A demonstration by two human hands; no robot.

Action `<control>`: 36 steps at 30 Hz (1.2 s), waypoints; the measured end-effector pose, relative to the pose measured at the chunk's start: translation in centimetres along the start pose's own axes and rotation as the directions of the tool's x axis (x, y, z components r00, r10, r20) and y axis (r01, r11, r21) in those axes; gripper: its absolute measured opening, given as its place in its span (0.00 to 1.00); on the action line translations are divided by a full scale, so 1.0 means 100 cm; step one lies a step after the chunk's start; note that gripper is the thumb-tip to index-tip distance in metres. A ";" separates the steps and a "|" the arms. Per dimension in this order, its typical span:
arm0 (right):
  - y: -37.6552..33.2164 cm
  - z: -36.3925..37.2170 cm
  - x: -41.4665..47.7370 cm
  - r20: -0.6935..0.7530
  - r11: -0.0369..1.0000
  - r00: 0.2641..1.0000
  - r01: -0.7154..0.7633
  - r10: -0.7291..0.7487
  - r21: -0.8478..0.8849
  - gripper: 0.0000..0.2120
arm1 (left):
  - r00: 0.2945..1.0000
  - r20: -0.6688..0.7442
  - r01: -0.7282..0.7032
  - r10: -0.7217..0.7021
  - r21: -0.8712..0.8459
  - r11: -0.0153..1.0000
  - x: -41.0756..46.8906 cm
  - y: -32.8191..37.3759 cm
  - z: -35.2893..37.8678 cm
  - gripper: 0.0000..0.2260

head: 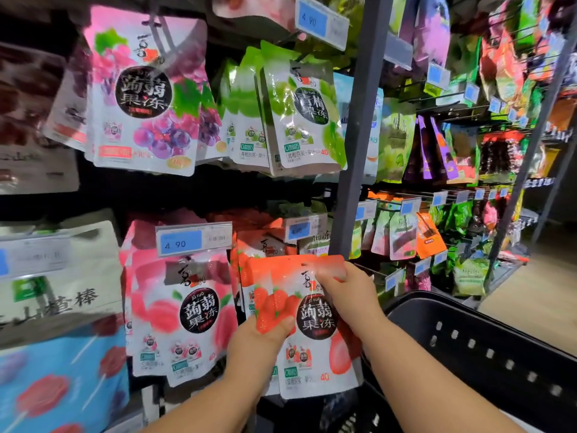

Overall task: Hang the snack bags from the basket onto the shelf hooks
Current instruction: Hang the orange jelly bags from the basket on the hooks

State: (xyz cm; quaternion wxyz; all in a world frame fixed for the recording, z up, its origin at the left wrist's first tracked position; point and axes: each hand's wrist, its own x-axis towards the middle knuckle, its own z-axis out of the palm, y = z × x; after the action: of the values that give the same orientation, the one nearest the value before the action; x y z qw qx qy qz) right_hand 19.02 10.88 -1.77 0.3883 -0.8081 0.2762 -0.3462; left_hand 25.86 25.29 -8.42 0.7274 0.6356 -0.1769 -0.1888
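Before the lower hook row: the strawberry bag (315, 323) is held upright in both hands, just in front of matching orange-red bags (249, 267) that hang there. Whether the layer right behind it is held or hanging cannot be told.
Left hand (259, 342): its fingers (281, 323) are closed on the bag's left edge about halfway down, thumb on the printed face.
Right hand (346, 295): its fingers (324, 278) pinch the top right corner and steer the upper edge. This hand is the nearer one to the hook end.
Long axis: top to bottom, nearly vertical, the top leaning slightly toward the shelf.
Deciding relation: the hook lies up and away from the bag's top edge, behind the small price tag (304, 229). The hook tip is hidden by that tag, and the hang hole is too blurred to make out.
Coming move, as a judgement: the top edge must rise to tag height, pass the tag, then slide back along the hook, with the right hand leading and the left steadying.
Basket (468, 339): black and perforated, at the lower right beside the right forearm; its contents are out of sight.
Neighbours: peach bags (184, 317) hang just to the left under a blue price tag (193, 242); the grey shelf post (359, 120) stands to the right.
Risk: the tag may catch the top edge, or the hole may miss the unseen tip.
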 end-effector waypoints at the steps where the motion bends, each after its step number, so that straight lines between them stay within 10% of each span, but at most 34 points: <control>1: 0.000 0.001 0.000 0.004 0.999 1.000 0.001 -0.001 0.034 0.07 | 0.999 -0.029 -0.025 0.026 0.026 0.999 0.001 0.000 -0.003 0.12; 11: 0.051 0.018 -0.024 0.576 0.847 0.815 -0.350 0.064 0.401 0.26 | 0.968 -0.191 -0.127 0.164 0.192 0.973 0.007 0.005 -0.014 0.04; 36: 0.074 0.040 -0.001 0.304 0.743 0.926 -0.363 0.222 0.562 0.07 | 0.957 -0.259 -0.046 0.131 0.310 0.950 -0.010 0.014 -0.064 0.13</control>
State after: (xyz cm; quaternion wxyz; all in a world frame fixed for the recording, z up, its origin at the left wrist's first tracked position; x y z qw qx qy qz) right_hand 20.74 8.65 -9.64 0.7049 -0.6186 0.2295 -0.2603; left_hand 28.25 31.41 -7.89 0.6475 0.7502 -0.1290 -0.0360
